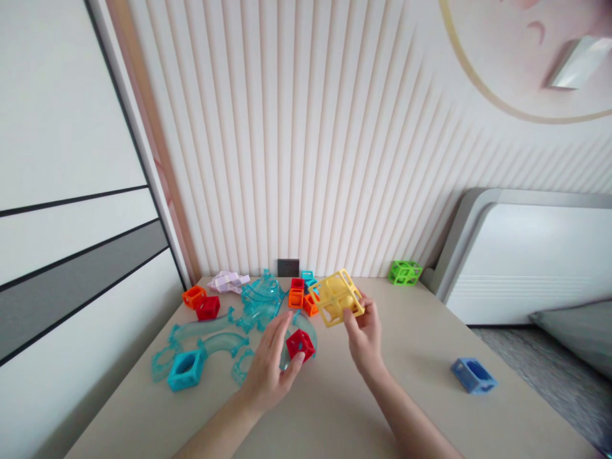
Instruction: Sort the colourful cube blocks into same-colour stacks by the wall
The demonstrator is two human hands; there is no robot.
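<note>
My left hand [268,368] is curved around the left side of a small red cube block [300,345] with round openings. Its thumb lies over the cube's lower edge, and the cube is tilted. In my right hand [366,335] a larger yellow lattice block [336,297] is pinched by its right corner, raised and tilted above the table. Behind my left hand a clear blue round track piece [308,325] is partly hidden. Orange blocks [296,298] stand just left of the yellow block, with a red one on top.
Clear blue track pieces [224,342] and a turquoise block [185,370] lie left on the table [335,414]. Orange [194,296] and red [208,308] blocks sit farther back. A green block [404,273] stands back right, a blue block [473,375] near the right edge.
</note>
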